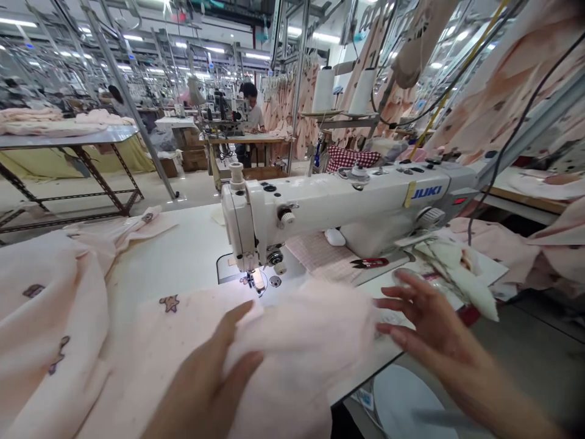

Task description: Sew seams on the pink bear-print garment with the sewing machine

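Head view: left hand (208, 381) lies flat on the pink cloth (283, 347), fingers together, pinning it to the surface (183, 256) in front of the needle (253, 277). Right hand (423, 320) hovers at the cloth's right edge, fingers spread wide, holding nothing. The cloth is bunched, long axis left-right, its far edge towards the machine (329, 207). Snips (369, 263) lie behind.
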`<state>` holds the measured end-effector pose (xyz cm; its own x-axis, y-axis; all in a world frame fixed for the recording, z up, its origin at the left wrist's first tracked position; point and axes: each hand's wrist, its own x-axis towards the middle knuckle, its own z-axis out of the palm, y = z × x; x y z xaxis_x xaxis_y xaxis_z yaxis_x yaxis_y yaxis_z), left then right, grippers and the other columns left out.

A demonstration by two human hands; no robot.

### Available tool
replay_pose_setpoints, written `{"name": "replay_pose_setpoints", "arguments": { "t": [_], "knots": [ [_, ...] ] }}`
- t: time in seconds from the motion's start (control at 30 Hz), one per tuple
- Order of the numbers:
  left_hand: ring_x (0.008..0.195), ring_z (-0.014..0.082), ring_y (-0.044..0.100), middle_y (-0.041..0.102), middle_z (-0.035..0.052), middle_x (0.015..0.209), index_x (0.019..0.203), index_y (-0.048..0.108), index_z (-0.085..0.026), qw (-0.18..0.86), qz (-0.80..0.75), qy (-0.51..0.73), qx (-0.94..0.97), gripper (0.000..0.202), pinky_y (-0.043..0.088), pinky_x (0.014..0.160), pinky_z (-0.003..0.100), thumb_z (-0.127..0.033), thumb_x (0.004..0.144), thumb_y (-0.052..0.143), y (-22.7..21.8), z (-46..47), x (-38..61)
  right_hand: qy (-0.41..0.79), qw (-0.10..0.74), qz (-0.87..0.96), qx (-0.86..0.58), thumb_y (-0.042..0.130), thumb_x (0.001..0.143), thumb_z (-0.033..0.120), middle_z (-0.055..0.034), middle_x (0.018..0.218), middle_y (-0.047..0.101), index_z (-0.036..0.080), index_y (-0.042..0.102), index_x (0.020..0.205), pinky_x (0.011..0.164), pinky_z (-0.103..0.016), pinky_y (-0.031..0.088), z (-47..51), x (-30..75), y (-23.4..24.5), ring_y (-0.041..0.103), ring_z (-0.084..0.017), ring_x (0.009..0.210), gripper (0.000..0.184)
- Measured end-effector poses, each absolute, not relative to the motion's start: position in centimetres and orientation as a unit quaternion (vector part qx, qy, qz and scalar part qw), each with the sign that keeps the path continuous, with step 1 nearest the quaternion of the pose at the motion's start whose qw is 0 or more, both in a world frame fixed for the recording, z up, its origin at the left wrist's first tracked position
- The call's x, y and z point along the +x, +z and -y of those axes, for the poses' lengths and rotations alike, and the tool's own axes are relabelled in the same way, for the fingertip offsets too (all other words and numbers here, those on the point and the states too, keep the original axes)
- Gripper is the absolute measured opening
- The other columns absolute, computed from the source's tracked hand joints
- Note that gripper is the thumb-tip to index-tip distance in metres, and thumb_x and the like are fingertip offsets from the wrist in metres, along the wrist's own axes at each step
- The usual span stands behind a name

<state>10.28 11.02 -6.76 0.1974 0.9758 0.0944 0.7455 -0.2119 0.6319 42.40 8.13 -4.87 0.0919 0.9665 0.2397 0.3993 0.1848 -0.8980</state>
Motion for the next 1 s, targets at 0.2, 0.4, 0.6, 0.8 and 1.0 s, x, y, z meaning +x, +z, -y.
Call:
{"name": "replay_pose_setpoints", "arguments": {
  "t": [0.2, 0.4, 0.6, 0.8, 1.0],
  "knots": [
    [0.077, 0.0200, 0.062, 0.064, 0.0028, 0.085, 0.085, 0.063, -0.027, 0.044, -0.559, 0.163, 0.812, 0.031, 0.048, 0.068, 0.034, -0.050, 0.088, 0.042, -7.8, -10.7, 7.1, 0.245, 0.327, 0.802, -0.435, 0.045, 0.094, 0.019, -0.0053, 0.104, 0.064, 0.025, 0.062, 0.107, 0.089, -0.032, 0.049, -9.9, 39.5, -5.2, 0.057, -0.018, 0.104, 0.021],
    [0.083, 0.0226, 0.060, 0.062, 0.0046, 0.089, 0.091, 0.064, -0.024, 0.075, -0.606, 0.054, 0.790, 0.014, 0.047, 0.071, 0.036, -0.028, 0.083, 0.053, -8.1, -9.7, 10.7, 0.166, 0.229, 0.895, -0.346, 0.056, 0.085, 0.015, -0.0068, 0.092, 0.065, 0.017, 0.068, 0.098, 0.079, -0.036, 0.047, -18.3, 32.0, -6.1, 0.056, -0.022, 0.088, 0.019],
    [0.086, 0.0212, 0.062, 0.066, 0.0038, 0.097, 0.120, 0.057, -0.027, 0.090, -0.532, 0.173, 0.824, 0.040, 0.051, 0.071, 0.031, -0.039, 0.082, 0.057, -8.7, -10.5, 10.0, 0.220, 0.246, 0.896, -0.296, 0.053, 0.085, 0.016, -0.0039, 0.082, 0.065, 0.018, 0.066, 0.079, 0.076, -0.032, 0.047, -19.3, 31.5, -7.0, 0.059, -0.018, 0.080, 0.015],
    [0.060, 0.0130, 0.055, 0.056, -0.0038, 0.060, 0.063, 0.059, -0.025, 0.252, -0.618, 0.237, 0.706, 0.038, 0.044, 0.054, 0.021, -0.060, 0.078, 0.055, -6.1, -10.3, 8.1, 0.314, 0.345, 0.833, -0.297, 0.040, 0.095, 0.037, -0.0021, 0.087, 0.067, 0.020, 0.061, 0.093, 0.064, -0.025, 0.051, -18.0, 37.6, -2.2, 0.063, -0.013, 0.074, 0.027],
    [0.065, 0.0176, 0.061, 0.063, 0.0004, 0.073, 0.084, 0.057, -0.026, 0.539, -0.543, 0.337, 0.549, 0.031, 0.050, 0.056, 0.027, -0.055, 0.083, 0.047, -6.1, -9.0, 6.9, 0.279, 0.355, 0.814, -0.364, 0.064, 0.082, 0.034, -0.0014, 0.091, 0.073, 0.031, 0.072, 0.091, 0.071, -0.026, 0.053, -10.7, 41.5, -3.5, 0.068, -0.017, 0.078, 0.012]
  ]
}}
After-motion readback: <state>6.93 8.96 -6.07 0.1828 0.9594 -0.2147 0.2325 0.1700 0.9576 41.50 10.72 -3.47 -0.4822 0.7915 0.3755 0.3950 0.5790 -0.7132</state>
